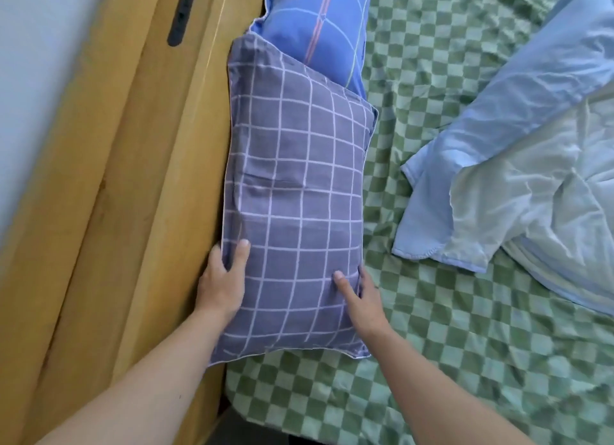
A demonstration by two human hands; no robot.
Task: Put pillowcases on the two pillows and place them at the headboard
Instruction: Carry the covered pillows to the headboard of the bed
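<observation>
Left hand (222, 283) and right hand (360, 298) pinch the plump, grid-checked grey pillow (295, 192) by its edges against the smooth wooden headboard (133, 179).

Lots of open green sheet (432, 361) on the right; blocked left by wooden headboard (133, 212), farther right by crumpled blanket (531, 179).

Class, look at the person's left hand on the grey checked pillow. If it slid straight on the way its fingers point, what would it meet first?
The left hand points along the grey checked pillow, beside the wooden headboard. Going straight on, it would run over that pillow's cover and probably reach the blue pillow next; depth there is hard to judge.
</observation>
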